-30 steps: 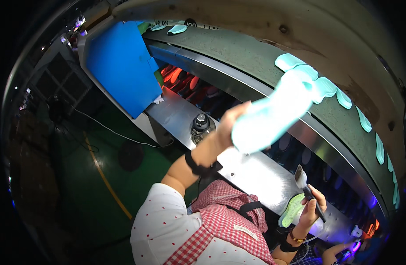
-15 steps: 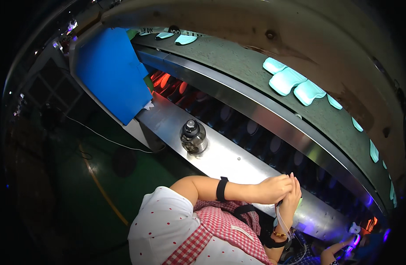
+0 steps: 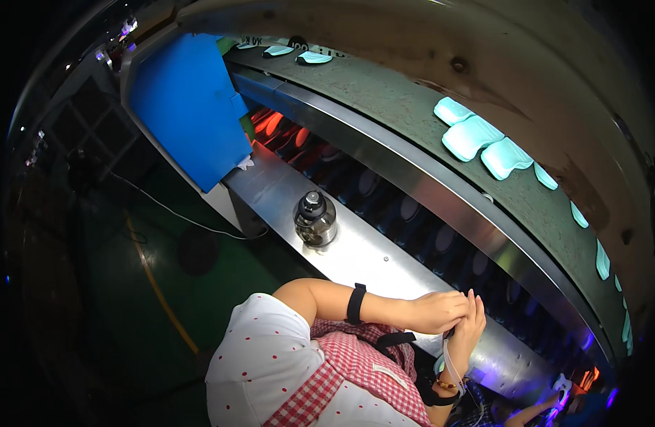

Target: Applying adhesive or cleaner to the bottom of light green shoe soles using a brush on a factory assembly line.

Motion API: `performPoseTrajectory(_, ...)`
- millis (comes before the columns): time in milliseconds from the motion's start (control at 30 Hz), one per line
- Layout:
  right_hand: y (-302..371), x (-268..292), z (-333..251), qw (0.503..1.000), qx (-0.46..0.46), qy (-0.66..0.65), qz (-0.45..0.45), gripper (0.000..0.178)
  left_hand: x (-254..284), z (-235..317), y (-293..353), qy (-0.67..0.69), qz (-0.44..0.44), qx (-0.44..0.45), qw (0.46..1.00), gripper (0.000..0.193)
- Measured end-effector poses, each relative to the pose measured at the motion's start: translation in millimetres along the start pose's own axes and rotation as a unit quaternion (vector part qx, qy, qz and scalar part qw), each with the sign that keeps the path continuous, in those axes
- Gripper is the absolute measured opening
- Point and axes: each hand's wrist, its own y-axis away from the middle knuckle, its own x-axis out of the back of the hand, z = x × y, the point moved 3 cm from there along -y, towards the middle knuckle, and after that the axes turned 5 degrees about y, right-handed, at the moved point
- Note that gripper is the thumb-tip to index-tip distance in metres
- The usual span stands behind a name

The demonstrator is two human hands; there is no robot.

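Note:
My left hand [image 3: 441, 313] and my right hand [image 3: 470, 329] meet over the metal ledge [image 3: 367, 267]. Curled fingers of the left press against the right, whose fingers point up and lie close together. Whatever they may grip is hidden between them; a small dark bit shows at the left palm. A pale thin cord [image 3: 452, 363] hangs by my right wrist, near a beaded bracelet [image 3: 446, 385] and a black band. Another black band [image 3: 355, 304] circles my left forearm. On the ledge, farther left, a clear bottle [image 3: 316, 222] with a dark cap stands upright.
Past the ledge runs a dark channel with rows of oval shapes [image 3: 409, 208], glowing red at its left end. Beyond a metal rail [image 3: 413, 167], several pale turquoise pads [image 3: 473, 136] lie on a belt [image 3: 384, 92]. A blue panel [image 3: 189, 107] stands left. Another person's arm [image 3: 530, 414] shows lower right.
My joined hands have shifted slightly down, and the right fingers have tilted a little. The view has turned slightly, so the belt and panel appear displaced.

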Motion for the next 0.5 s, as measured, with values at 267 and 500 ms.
performPoseTrajectory(267, 1.3, -1.0, -1.1, 1.000, -0.003, -0.003, -0.004, 0.039, -7.6, -1.5, 4.4, 0.048, -0.044, -0.010, 0.998, 0.017)
performPoseTrajectory(500, -4.0, 15.3, 2.0, 1.000, -0.018, 0.008, 0.010, 0.034, 23.2, 3.5, -10.7, 0.170, -0.127, -0.001, 0.977, 0.021)
